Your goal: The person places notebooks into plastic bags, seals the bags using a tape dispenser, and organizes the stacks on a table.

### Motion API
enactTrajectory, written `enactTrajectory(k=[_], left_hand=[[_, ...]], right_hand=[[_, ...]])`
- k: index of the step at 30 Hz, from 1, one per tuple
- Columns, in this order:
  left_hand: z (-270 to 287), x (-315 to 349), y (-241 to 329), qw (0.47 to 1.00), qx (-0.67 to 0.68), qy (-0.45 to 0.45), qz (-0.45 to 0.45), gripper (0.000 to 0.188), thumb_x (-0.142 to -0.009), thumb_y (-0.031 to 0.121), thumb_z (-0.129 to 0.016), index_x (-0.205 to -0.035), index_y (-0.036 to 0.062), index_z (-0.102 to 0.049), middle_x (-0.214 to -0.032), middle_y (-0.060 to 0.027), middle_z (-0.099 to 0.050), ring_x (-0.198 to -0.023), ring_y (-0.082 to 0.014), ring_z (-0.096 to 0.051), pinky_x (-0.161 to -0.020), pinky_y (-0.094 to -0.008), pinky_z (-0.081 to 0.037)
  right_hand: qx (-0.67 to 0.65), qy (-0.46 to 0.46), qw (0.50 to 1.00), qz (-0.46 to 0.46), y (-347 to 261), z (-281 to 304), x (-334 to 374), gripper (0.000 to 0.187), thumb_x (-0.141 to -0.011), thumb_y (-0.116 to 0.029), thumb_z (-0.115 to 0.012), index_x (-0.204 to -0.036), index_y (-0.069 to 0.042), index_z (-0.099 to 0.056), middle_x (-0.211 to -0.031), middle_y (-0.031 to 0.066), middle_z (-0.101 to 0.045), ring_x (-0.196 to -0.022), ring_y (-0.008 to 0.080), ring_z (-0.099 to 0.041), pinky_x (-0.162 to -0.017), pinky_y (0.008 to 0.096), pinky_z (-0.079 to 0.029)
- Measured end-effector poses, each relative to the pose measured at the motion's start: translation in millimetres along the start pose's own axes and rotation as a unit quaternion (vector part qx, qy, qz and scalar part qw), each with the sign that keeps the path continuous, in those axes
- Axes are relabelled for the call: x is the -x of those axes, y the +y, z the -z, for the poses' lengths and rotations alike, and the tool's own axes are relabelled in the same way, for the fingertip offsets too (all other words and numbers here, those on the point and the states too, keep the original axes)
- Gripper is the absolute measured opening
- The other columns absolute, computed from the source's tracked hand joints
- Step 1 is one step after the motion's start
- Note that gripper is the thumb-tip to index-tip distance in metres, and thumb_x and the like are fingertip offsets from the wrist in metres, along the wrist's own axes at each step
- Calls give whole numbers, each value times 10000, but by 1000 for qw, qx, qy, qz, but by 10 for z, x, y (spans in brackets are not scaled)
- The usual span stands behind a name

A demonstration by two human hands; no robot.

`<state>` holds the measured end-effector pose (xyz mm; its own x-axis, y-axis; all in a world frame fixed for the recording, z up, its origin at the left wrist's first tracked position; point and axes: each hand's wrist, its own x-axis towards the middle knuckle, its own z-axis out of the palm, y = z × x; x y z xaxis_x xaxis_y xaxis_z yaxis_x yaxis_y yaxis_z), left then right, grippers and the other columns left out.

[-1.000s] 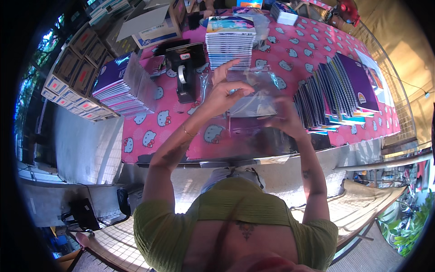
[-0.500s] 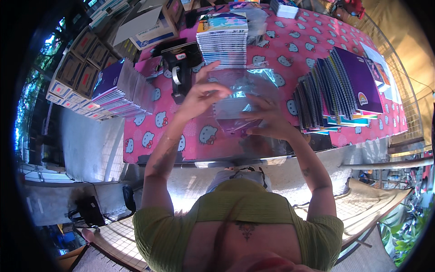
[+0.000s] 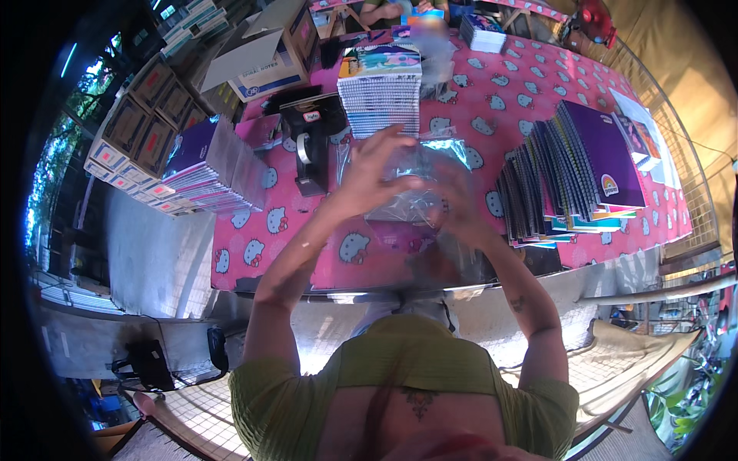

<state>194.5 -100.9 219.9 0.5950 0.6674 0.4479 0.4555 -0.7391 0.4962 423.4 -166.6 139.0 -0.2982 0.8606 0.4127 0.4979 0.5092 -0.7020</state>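
At the centre of the frame I hold a clear, crinkled plastic bag (image 3: 419,184) up above the pink patterned tablecloth (image 3: 307,230). My left hand (image 3: 374,165) grips its left edge, fingers curled. My right hand (image 3: 461,211) is behind the film, gripping the bag. A black tape dispenser (image 3: 311,150) stands left of centre; fanned purple spiral notebooks (image 3: 576,173) lie right.
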Motion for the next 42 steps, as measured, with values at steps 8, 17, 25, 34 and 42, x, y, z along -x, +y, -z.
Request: enactTrajectory(k=[8, 17, 25, 34, 42], left_hand=[[370, 284, -755, 938, 230, -234, 115, 445, -884, 22, -590, -1325, -2, -537, -836, -68, -695, -726, -127, -672, -683, -275, -552], [360, -494, -438, 966, 204, -133, 83, 279, -876, 89, -670, -1139, -6, -667, -927, -70, -706, -850, -126, -669, -768, -273, -527], [360, -253, -491, 964, 117, -219, 97, 294, -699, 13, -666, -988, -11, -719, -779, -80, -713, -684, -123, -655, -660, -297, -515], [363, -380, 76, 993, 110, 8, 39, 284, -779, 137, -737, -1042, 39, -696, -805, -103, -690, -747, -235, -663, -726, -382, -522], [310, 347, 387, 975, -137, -9, -176, 302, -802, 137, -768, -1092, 84, -703, -1035, -92, -648, -971, -239, -622, -870, -381, -477]], right_hand=[[-141, -116, 974, -136, -76, -23, -738, 375, -874, -239, -733, -1164, -18, -643, -1002, 63, -683, -931, 130, -638, -824, 294, -507], [-65, -80, 995, 10, 44, -57, -803, 186, -856, -132, -721, -1014, -35, -707, -942, 49, -714, -887, 153, -666, -841, 304, -505], [-146, -109, 980, -77, -34, -44, -708, 179, -844, -124, -706, -1004, -46, -688, -916, 43, -700, -905, 129, -647, -833, 302, -498], [-196, -113, 972, -67, 24, -87, -782, 237, -832, -107, -744, -1033, -43, -636, -1046, 32, -656, -978, 131, -616, -884, 308, -478], [-171, -58, 981, -68, -98, -1, -825, 524, -765, -53, -790, -1241, -75, -571, -1000, 28, -643, -923, 117, -608, -817, 258, -482]])
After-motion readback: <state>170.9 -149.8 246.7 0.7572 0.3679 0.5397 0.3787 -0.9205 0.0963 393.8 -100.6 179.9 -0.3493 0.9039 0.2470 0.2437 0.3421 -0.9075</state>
